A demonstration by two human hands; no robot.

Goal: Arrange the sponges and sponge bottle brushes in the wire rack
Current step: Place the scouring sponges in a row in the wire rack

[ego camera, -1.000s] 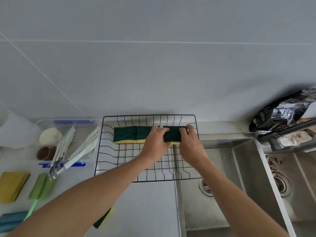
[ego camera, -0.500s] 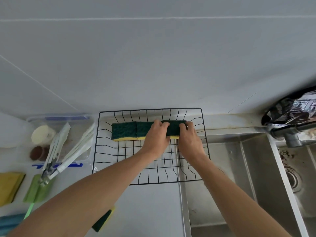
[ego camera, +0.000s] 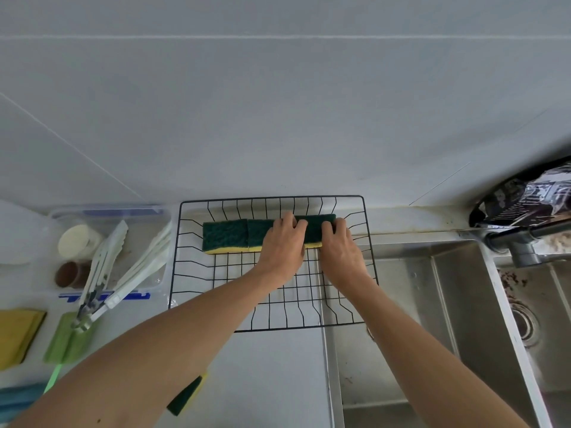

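Observation:
A black wire rack [ego camera: 216,304] sits on the white counter against the wall. Three green-and-yellow sponges lie in a row along its back. The left sponge [ego camera: 225,235] is uncovered. My left hand [ego camera: 284,245] rests over the middle sponge [ego camera: 259,234] and the right sponge [ego camera: 313,230]. My right hand [ego camera: 338,245] holds the right sponge's outer end. Another green-and-yellow sponge [ego camera: 185,396] lies on the counter under my left forearm. A green sponge bottle brush [ego camera: 63,338] lies at left, beside a yellow sponge [ego camera: 17,333] and a blue sponge [ego camera: 18,396].
A clear plastic box [ego camera: 154,217] left of the rack holds white tongs [ego camera: 102,267] and small jars. A steel sink [ego camera: 432,319] lies right of the rack, with a tap [ego camera: 525,242] and a dark foil bag [ego camera: 525,196] at the far right.
Both hands stay on the right sponge and have pressed it back in line with the other two. The camera has shifted a little.

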